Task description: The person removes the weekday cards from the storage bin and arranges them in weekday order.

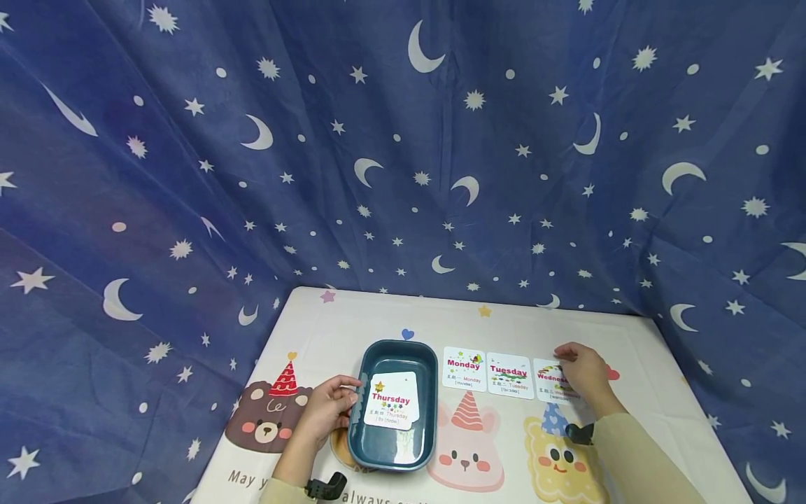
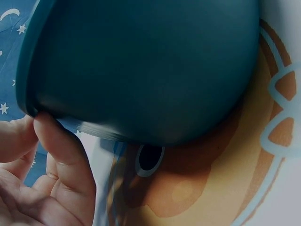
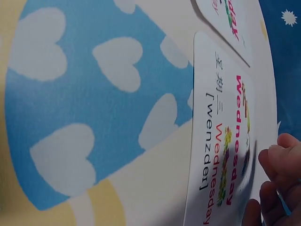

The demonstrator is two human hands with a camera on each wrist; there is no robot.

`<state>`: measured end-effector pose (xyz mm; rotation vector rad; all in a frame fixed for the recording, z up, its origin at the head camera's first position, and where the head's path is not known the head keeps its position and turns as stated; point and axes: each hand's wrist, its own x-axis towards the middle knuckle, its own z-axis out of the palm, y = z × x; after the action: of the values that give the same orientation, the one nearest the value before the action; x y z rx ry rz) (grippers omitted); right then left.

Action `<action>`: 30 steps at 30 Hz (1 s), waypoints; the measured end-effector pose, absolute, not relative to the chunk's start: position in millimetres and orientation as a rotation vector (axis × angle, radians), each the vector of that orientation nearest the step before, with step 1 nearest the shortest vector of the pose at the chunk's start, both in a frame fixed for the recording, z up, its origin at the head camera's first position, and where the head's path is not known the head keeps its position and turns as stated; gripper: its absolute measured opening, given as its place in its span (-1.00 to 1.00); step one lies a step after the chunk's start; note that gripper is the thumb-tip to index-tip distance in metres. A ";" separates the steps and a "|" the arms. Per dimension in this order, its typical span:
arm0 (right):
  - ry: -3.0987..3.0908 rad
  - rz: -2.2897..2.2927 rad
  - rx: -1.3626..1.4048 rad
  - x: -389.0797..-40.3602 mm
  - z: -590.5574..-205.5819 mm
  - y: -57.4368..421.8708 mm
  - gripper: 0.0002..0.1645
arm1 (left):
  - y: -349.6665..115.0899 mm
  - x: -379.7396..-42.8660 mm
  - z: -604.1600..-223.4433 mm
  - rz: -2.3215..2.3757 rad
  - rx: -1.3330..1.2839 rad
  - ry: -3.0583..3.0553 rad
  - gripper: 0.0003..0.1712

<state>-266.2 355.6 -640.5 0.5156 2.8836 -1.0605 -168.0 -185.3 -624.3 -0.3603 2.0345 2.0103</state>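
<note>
The left hand (image 1: 327,406) is pinching the tray (image 1: 378,446) by its rim, while the right hand (image 1: 584,374), loosely curled and apparently empty, is risking skewing the Wednesday card (image 3: 218,141) (by brushing its edge).

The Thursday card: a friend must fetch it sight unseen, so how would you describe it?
In front of the blue moon-and-star curtain is a white table, holding a dark teal tray. The Thursday card lies inside, topmost and face up. Its bold pink "Thursday" sets it apart from the Monday card, Tuesday card and Wednesday card, lined up outside the tray.
</note>
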 end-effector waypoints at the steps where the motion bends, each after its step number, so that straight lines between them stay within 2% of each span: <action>1: 2.890 -1.063 0.499 -266.1 -640.6 354.7 -0.72 | -185.3 -167.9 -624.3 2.010 -0.361 2.035 -0.65; 11: 2.859 -1.079 0.461 -264.9 -630.9 342.4 -0.60 | -184.5 -168.2 -623.8 2.004 -0.376 2.039 -0.66; 19: 2.891 -1.060 0.296 -267.3 -621.5 330.4 -0.55 | -184.2 -168.9 -623.4 2.000 -0.382 2.046 -0.66; 30: 2.892 -1.089 0.163 -266.8 -606.9 291.9 -0.52 | -184.4 -168.0 -624.2 1.999 -0.369 2.050 -0.66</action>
<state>-266.8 291.9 -606.9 0.1634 2.8923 -1.0888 -168.0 -184.4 -624.2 -0.3687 2.0505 1.9989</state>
